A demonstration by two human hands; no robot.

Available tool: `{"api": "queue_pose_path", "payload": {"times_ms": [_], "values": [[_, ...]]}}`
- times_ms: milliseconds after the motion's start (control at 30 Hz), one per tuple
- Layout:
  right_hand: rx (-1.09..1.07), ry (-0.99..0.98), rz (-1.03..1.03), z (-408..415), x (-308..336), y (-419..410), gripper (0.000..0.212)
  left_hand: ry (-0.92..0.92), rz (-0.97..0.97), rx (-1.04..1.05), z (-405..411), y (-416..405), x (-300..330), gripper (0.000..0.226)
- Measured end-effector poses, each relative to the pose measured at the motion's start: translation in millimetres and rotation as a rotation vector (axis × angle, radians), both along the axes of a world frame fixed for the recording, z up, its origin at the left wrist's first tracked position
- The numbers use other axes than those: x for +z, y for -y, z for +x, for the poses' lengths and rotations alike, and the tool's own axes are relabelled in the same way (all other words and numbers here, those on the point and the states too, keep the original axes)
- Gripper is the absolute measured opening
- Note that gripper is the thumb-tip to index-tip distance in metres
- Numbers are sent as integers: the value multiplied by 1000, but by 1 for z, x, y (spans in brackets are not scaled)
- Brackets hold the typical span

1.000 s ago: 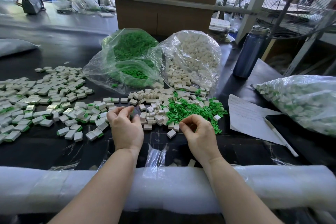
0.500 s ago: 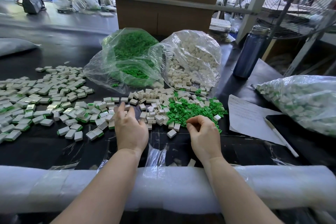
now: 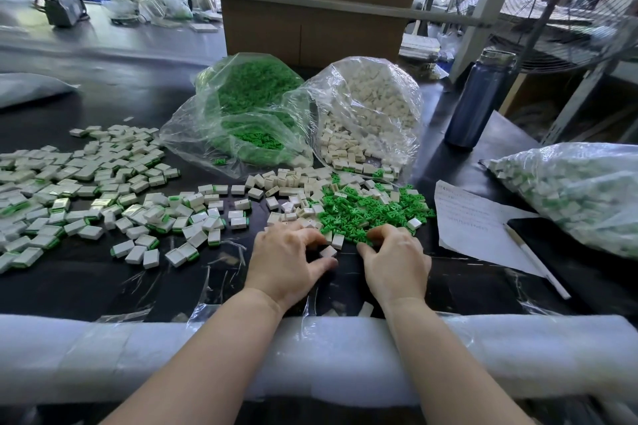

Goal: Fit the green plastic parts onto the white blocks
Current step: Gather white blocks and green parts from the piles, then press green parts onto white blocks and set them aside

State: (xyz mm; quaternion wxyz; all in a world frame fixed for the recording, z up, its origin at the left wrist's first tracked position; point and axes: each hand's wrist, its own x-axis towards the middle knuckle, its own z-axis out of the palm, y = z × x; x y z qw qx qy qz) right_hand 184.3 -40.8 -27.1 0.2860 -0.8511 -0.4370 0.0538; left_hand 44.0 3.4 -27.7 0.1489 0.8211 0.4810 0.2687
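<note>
Green plastic parts (image 3: 359, 212): loose heap on black table (image 3: 103, 279), just beyond the right hand's fingertips, running up and right from them; a few white blocks mixed in.
Assembled blocks (image 3: 86, 193): wide scatter well left of both hands; white bodies with a green edge showing on many.
Left hand (image 3: 288, 264): palm down, fingers curled toward the table, thumb stretched right. Fingertips at the near edge of the white blocks; whether they pinch one, cannot tell.
Single white block (image 3: 328, 251): lies between the two hands, just above the left thumb tip; contact with either hand unclear.
White blocks (image 3: 293, 190): loose pile just beyond the left fingertips, extending back to the bag mouths.
Right hand (image 3: 397, 260): palm down, fingers curled, tips in the near edge of the green heap. Appears to pinch at green pieces; grip not confirmed.
Bag of green parts (image 3: 248, 107): clear plastic, open, far beyond the left fingers.
Bag of white blocks (image 3: 369, 114): clear plastic, open, touching the green bag on its right side, far beyond the right fingers.
Paper sheet (image 3: 473, 221): right of the right hand; pen (image 3: 535, 259) lies across its right edge.
Blue bottle (image 3: 478, 100): upright, far beyond and right of the right fingers.
Sealed bag of finished blocks (image 3: 580, 190): far right.
Foam padding (image 3: 172, 348): white roll along the near table edge; both forearms pass over it.
</note>
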Motion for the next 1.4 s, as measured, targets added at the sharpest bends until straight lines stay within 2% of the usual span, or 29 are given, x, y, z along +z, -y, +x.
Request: {"api": "queue_pose_path", "payload": {"times_ms": [200, 333, 433, 567, 667, 767, 967, 1233, 1400], "values": [[32, 4, 34, 0, 0, 1, 15, -18, 10, -12, 1, -2, -3, 23], [151, -124, 251, -3, 1, 1, 11, 215, 27, -70, 0, 0, 0, 17], [238, -282, 369, -5, 3, 3, 9, 372, -103, -132, 1, 4, 6, 14], [366, -458, 411, -5, 6, 4, 20, 606, -365, -132, 0, 2, 9, 19], [406, -583, 439, -3, 9, 5, 25, 717, -461, -134, -2, -1, 10, 19], [433, -677, 447, -4, 11, 6, 26, 757, -480, -155, -4, -2, 8, 21], [486, -740, 435, -6, 12, 7, 23, 738, -515, -166, -4, -3, 5, 19], [462, -773, 428, -4, 11, 6, 14, 788, -568, -168, -3, -2, 6, 11], [442, -766, 444, -5, 11, 6, 18, 778, -542, -166, -4, -1, 6, 13]]}}
